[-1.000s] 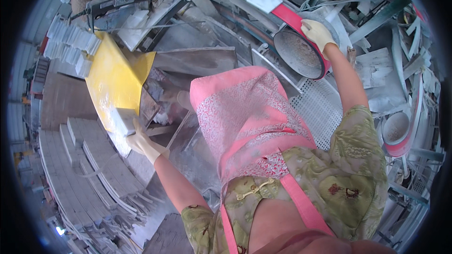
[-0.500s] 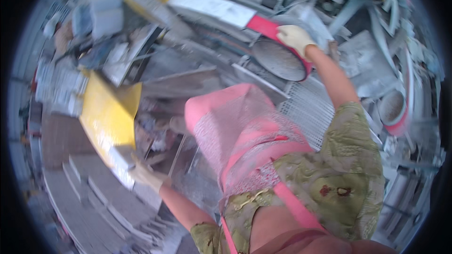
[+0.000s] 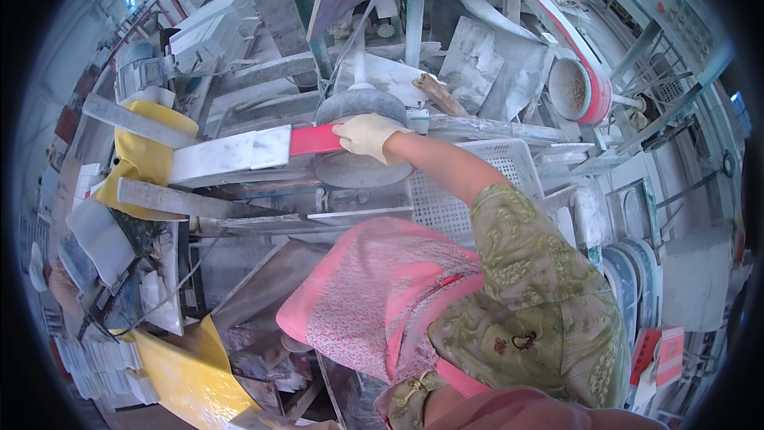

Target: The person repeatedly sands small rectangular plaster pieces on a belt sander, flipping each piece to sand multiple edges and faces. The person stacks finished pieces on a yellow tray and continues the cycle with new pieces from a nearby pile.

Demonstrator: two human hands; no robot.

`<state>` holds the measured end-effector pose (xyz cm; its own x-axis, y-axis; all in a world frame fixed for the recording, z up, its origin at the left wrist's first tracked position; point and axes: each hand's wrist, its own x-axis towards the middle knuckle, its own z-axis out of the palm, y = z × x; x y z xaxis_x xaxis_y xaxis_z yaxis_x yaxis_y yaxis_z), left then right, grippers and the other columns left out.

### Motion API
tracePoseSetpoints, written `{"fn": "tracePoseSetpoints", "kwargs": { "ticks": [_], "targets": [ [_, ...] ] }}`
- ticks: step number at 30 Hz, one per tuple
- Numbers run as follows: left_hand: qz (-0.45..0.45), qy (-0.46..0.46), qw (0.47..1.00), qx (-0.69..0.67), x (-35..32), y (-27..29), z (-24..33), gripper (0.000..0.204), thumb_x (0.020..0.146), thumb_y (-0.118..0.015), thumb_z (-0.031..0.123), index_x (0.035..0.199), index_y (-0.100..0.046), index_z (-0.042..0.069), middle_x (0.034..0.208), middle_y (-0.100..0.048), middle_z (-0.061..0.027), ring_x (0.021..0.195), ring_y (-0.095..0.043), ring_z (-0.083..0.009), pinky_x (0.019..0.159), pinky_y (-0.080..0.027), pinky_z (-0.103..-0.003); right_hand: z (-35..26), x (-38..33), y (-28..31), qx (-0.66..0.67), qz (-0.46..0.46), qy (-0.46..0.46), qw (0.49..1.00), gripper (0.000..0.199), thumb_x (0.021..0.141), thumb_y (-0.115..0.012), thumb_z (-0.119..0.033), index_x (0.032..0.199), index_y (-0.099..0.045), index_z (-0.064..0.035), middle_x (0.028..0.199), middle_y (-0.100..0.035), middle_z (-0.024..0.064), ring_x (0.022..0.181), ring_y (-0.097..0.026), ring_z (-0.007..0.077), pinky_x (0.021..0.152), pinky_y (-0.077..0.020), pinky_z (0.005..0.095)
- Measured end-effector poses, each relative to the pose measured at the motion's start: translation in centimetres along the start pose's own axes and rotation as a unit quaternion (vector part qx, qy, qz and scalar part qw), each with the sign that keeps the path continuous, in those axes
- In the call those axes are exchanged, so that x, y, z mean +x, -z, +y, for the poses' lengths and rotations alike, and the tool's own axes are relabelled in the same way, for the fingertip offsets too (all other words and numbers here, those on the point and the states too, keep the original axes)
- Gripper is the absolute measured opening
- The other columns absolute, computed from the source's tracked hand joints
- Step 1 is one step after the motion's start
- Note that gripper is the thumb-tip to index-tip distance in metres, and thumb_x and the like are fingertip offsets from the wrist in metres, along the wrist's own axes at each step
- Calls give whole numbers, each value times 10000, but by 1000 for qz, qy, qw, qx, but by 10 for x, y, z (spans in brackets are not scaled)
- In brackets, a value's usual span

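My right hand (image 3: 371,138), in a cream glove, rests over a red belt (image 3: 312,140) where it runs round a dusty grey wheel (image 3: 360,172). Its fingers are curled at the belt's surface; whether they grip anything is hidden under the glove. Just left of the red stretch, white and grey-veined stone strips (image 3: 231,157) lie end to end along the belt line. A yellow sheet (image 3: 151,147) is draped at their left end, with grey bars beside it. My left hand is out of view.
A white perforated crate (image 3: 475,191) sits right of the wheel, below my forearm. Another red belt and wheel (image 3: 571,89) stand at the far right. Below left are a yellow sheet-covered chute (image 3: 191,366) and stacked thin strips (image 3: 99,368). Green posts (image 3: 415,12) rise behind the belt.
The view has swung, bringing the belt and right hand toward the middle. My left hand, earlier by the lower yellow sheet, has left the view. My right hand stays at the red belt.
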<state>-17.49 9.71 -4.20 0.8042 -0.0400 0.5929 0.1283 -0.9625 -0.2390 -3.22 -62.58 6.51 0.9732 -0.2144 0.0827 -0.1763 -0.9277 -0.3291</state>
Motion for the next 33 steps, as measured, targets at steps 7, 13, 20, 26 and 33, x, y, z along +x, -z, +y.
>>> {"fn": "tracePoseSetpoints", "kwargs": {
  "ticks": [7, 13, 20, 26, 33],
  "targets": [
    [-46, 32, 998, -3, 12, 35, 23, 476, 1043, -511, 136, 1512, -485, 58, 1407, -592, -185, 1278, -573, -377, 1091, -448, -519, 4, -1, 4, 17, -20, 13, 1000, 359, 979, -492, -271, 1248, -633, -78, 1141, -691, 228, 1022, -657, 442, 897, -522, 527],
    [-77, 91, 992, -35, 20, 42, 41, 484, 1018, -538, 140, 1493, -501, 51, 1380, -602, -200, 1246, -580, -398, 1057, -449, -540, 9, -4, 13, -14, -44, 44, 998, 305, 987, -453, -246, 1150, -638, -65, 1058, -699, 221, 974, -667, 432, 867, -523, 536],
    [-82, 104, 990, -48, 25, 48, 44, 494, 990, -569, 144, 1471, -520, 43, 1347, -614, -218, 1209, -587, -423, 1016, -450, -563, 12, -11, 18, -3, -30, 50, 998, 288, 992, -457, -254, 1084, -641, -53, 1005, -696, 233, 936, -669, 436, 851, -520, 539],
    [-86, 122, 987, -63, 28, 50, 47, 503, 965, -596, 148, 1452, -537, 36, 1319, -625, -233, 1177, -594, -445, 982, -451, -583, 16, -14, 20, 9, -17, 57, 998, 282, 988, -474, -254, 1033, -661, -48, 994, -700, 224, 951, -677, 430, 870, -524, 530],
    [-83, 145, 981, -95, 32, 40, 41, 514, 936, -627, 153, 1430, -556, 28, 1287, -637, -250, 1139, -601, -470, 942, -452, -607, 18, -12, 21, -5, -22, 59, 998, 291, 975, -473, -255, 980, -679, -49, 1012, -707, 215, 969, -680, 415, 867, -527, 529]
  ]
}}
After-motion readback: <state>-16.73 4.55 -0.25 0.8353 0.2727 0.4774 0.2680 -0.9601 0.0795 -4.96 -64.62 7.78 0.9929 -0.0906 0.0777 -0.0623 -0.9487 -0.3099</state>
